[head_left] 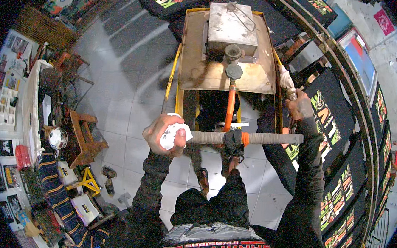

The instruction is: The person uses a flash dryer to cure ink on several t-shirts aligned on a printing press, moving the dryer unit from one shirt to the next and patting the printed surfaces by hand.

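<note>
A person grips the wrapped bar (248, 137) of a yellow-framed press (228, 57) with a white rag (173, 135) in one hand.

From the head camera: the left hand (164, 133) is closed around the rag at the bar's left end, pressing it to the grey wrapping. The right hand (299, 105) is closed on a white-wrapped handle (286, 81) at the frame's right rail, just above the bar's right end. An orange rod (230, 108) runs from the bar's black middle clamp up to a dark knob (233, 71) on the stained metal plate. A lidded steel box (232, 27) sits on that plate; what it holds cannot be seen. A wooden stool (85, 137) stands on the tiled floor (129, 64) well to the left.
</note>
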`<state>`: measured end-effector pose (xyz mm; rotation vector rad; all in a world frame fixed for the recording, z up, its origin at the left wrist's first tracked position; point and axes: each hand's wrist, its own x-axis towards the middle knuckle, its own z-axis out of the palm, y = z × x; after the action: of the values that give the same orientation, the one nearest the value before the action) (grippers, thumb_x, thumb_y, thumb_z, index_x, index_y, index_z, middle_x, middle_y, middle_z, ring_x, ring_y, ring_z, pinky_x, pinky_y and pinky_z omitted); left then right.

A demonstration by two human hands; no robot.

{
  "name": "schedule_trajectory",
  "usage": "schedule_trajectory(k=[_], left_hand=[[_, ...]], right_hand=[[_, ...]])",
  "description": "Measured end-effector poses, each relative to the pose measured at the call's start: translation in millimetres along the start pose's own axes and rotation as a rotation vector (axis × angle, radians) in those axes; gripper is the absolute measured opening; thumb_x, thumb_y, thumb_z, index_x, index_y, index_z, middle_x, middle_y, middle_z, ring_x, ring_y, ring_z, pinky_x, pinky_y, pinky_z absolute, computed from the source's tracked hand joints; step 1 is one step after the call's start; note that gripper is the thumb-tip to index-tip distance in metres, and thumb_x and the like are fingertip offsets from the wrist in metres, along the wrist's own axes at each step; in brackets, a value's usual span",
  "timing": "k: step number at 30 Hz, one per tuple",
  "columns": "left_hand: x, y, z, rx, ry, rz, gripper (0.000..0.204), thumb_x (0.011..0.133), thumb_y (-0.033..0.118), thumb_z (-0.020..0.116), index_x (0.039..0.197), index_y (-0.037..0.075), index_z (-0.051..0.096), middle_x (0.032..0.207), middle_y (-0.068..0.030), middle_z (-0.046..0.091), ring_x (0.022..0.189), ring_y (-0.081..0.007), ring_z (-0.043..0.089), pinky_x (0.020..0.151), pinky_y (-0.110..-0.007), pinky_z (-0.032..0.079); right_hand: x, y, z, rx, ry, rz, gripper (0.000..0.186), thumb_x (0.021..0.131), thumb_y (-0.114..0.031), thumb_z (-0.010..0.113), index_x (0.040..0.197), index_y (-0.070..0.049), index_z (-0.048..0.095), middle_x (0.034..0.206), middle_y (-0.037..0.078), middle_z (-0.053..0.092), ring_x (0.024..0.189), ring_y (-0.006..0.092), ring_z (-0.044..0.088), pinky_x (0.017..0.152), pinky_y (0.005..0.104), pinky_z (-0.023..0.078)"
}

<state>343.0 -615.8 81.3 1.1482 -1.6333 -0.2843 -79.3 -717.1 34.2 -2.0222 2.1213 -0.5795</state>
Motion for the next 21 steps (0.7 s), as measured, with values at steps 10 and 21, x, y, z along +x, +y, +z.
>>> schedule_trajectory(k=[10, 21], left_hand=[[-3, -32, 26, 0.006, 0.176, -0.084, 0.034, 0.076, 0.035, 0.060, 0.080, 0.001, 0.065, 0.073, -0.0141, 0.066, 0.065, -0.0274, 0.066, 0.063, -0.036, 0.053], [-21, -99, -24, -0.585, 0.000, -0.430, 0.048, 0.086, 0.040, 0.061, 0.106, -0.003, 0.056, 0.083, -0.0139, 0.062, 0.066, -0.0244, 0.058, 0.061, -0.036, 0.050]], right_hand=[[27, -9, 2, 0.179, -0.074, 0.228, 0.029, 0.074, -0.022, 0.070, 0.099, -0.008, 0.065, 0.083, 0.019, 0.070, 0.077, 0.0386, 0.070, 0.066, 0.0496, 0.056], [9, -30, 5, 0.669, -0.025, 0.324, 0.045, 0.089, -0.041, 0.060, 0.105, 0.000, 0.059, 0.081, 0.023, 0.067, 0.073, 0.0403, 0.066, 0.072, 0.0462, 0.053]])
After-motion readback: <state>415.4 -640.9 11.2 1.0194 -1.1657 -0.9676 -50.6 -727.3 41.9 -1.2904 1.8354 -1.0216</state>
